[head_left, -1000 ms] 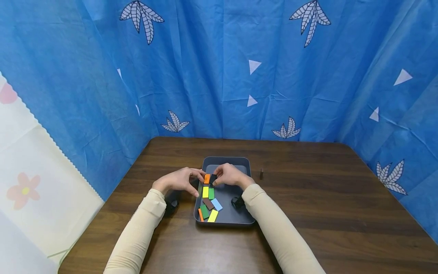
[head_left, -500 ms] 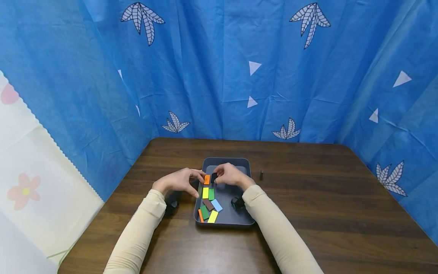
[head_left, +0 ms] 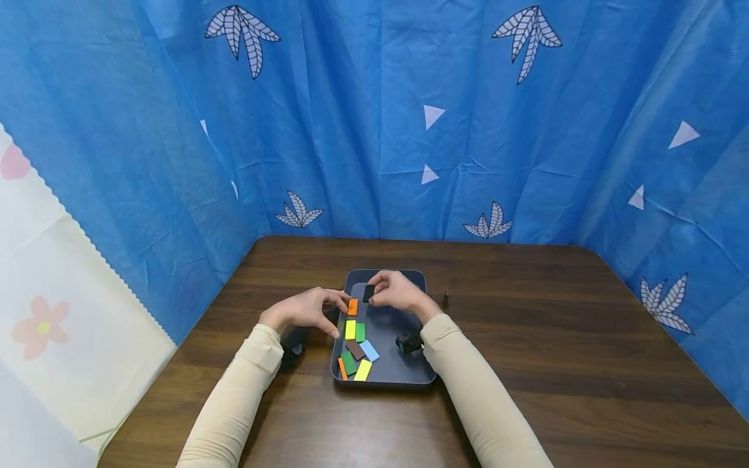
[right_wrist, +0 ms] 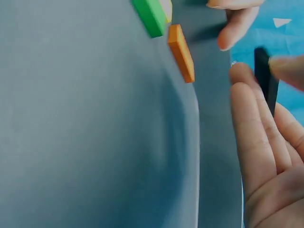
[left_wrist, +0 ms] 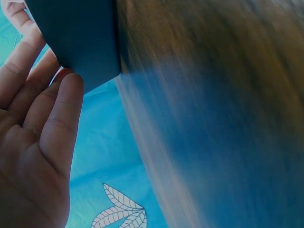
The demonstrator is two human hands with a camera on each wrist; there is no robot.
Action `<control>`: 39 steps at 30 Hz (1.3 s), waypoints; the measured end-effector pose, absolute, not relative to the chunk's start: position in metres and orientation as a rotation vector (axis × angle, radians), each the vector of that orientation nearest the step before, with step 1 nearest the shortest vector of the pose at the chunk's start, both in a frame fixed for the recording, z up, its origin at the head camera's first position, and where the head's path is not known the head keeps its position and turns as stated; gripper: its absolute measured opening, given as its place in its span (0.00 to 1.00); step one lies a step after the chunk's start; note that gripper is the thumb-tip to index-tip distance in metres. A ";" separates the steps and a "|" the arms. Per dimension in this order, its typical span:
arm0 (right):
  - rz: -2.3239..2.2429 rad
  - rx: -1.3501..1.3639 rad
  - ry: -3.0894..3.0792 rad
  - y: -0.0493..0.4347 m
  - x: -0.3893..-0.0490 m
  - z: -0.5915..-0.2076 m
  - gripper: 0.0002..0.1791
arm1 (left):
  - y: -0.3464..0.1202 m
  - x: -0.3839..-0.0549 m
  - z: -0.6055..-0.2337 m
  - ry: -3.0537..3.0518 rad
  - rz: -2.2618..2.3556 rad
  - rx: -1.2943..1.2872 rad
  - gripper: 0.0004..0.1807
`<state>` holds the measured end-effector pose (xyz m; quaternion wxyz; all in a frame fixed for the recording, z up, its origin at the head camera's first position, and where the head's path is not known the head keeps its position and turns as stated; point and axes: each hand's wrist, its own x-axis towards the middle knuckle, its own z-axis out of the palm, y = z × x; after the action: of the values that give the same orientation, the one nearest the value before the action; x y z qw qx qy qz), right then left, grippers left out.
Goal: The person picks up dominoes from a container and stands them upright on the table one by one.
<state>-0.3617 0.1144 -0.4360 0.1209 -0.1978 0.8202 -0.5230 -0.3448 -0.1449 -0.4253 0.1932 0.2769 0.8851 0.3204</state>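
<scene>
My right hand (head_left: 396,290) pinches a small black rectangular block (head_left: 368,293) between thumb and fingers, over the back of the grey tray (head_left: 404,377). In the right wrist view the black block (right_wrist: 266,78) is tilted among the fingers. At the tray's left wall my left hand (head_left: 304,309) has its fingertips right beside an orange block (head_left: 353,307), thumb spread apart from the fingers. Nearer the front lie a yellow block (head_left: 350,329) and a green block (head_left: 360,332) side by side. The left wrist view shows the left hand (left_wrist: 47,118) against the tray's outer wall (left_wrist: 80,42).
Toward the tray's front left are a brown block (head_left: 355,351), a light blue block (head_left: 370,351), a second green block (head_left: 348,363), a yellow block (head_left: 363,370) and an orange block (head_left: 342,368). A wooden table (head_left: 526,325) bears the tray; a blue curtain (head_left: 380,130) hangs behind.
My right hand has drawn the black block away from the orange one, to the right and toward the tray's back. The left hand has barely moved.
</scene>
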 end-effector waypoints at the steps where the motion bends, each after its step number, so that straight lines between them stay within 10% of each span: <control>1: -1.569 -0.567 2.366 0.115 -0.361 -0.436 0.23 | -0.145 -0.345 -0.425 2.484 0.896 0.780 0.25; 39: -1.935 -0.482 2.119 0.148 -0.333 -0.412 0.28 | -0.145 -0.343 -0.424 2.476 0.906 0.762 0.25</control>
<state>-0.3328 0.1480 -0.4122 0.1155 -0.1644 0.7234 -0.6606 -0.3432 -0.1450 -0.4235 0.1971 0.2721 0.8845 0.3237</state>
